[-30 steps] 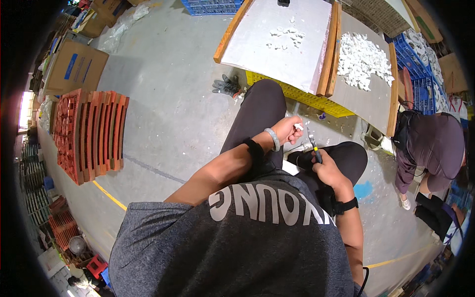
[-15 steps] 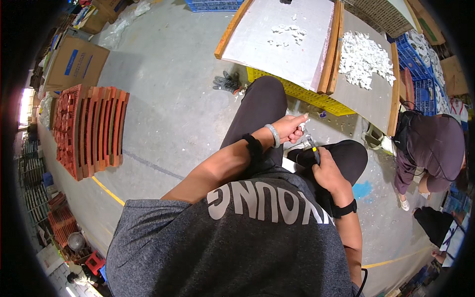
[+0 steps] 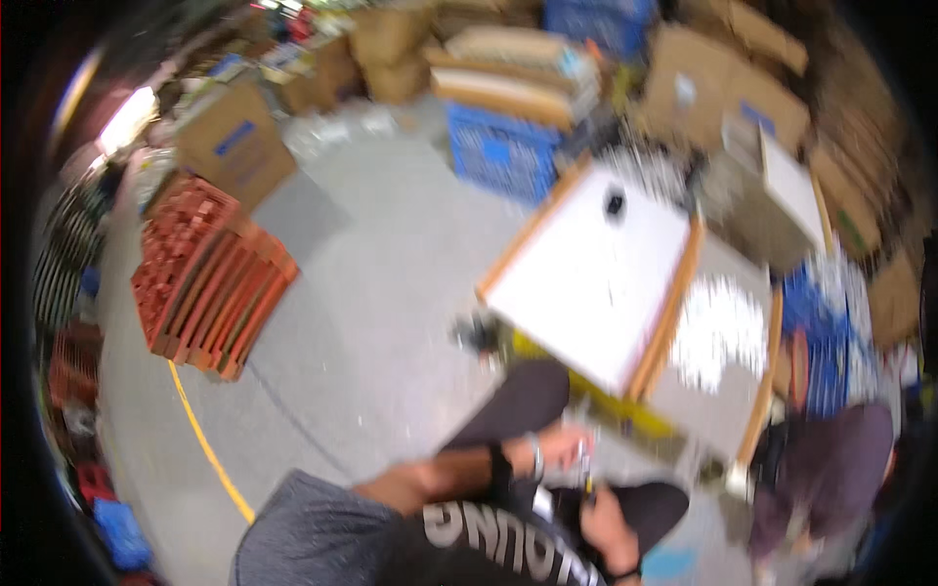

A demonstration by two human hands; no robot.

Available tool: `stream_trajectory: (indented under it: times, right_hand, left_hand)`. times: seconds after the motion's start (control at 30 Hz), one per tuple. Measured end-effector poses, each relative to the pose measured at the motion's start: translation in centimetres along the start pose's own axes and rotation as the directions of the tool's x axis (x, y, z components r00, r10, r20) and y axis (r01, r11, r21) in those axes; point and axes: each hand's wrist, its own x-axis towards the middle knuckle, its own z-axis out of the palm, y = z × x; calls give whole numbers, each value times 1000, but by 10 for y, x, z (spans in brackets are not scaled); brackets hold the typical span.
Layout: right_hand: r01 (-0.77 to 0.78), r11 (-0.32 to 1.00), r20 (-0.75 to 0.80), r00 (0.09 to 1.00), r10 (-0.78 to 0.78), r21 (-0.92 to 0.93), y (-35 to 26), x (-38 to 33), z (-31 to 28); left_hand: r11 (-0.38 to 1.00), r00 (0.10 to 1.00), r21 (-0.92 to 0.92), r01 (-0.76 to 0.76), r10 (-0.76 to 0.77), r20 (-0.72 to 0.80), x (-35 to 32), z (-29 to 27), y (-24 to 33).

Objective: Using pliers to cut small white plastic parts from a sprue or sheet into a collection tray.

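Motion blurs the view. In front of my lap, my left hand (image 3: 559, 449) is closed, with a small white piece (image 3: 584, 446) at its fingertips. Just below it and to the right, my right hand (image 3: 606, 520) is wrapped round a slim tool with a dark and yellow handle (image 3: 588, 484). The tool's upper end points toward the white piece; whether they touch is smeared. Beyond my knees stands a white wood-edged board (image 3: 596, 283), with a small black object (image 3: 614, 205) on it. On the grey board (image 3: 674, 386) to its right lies a heap of white pieces (image 3: 721, 327).
A yellow crate (image 3: 625, 415) sits under the boards, and a dark glove (image 3: 476, 334) lies beside it. Red slatted pallets (image 3: 220, 293) are stacked at left. Blue crates (image 3: 503, 151) and cartons (image 3: 723, 88) stand at the back. Another person (image 3: 826, 479) bends at right.
My view has swung upward, so the boards, crates and cartons show further down and my hands sit lower in the picture. Both hands keep the same hold in front of my lap.
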Motion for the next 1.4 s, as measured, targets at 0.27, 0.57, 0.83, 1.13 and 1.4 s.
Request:
stream_trajectory:
  times: [0.27, 0.57, 0.83, 1.13, 1.4]
  right_hand:
    - [427, 889, -29, 899, -437, -164, 65, 56, 11]
    - [264, 963, 116, 960, -256, -59, 73, 71, 10]
    - [1, 1000, 263, 965, -7, 25, 97, 33, 28]
    - [95, 991, -100, 991, -85, 92, 30, 6, 19]
    - [-420, 790, 323, 899, 295, 447, 18, -4, 9]
  left_hand:
    - [784, 918, 480, -394, 315, 239, 43, -24, -46]
    - [971, 991, 198, -132, 128, 32, 12, 0, -18]
    - [994, 993, 54, -94, 90, 79, -6, 3, -39]
    - [948, 978, 241, -206, 206, 28, -7, -10, -18]
    - [998, 987, -55, 23, -14, 158, 0, -14, -23]
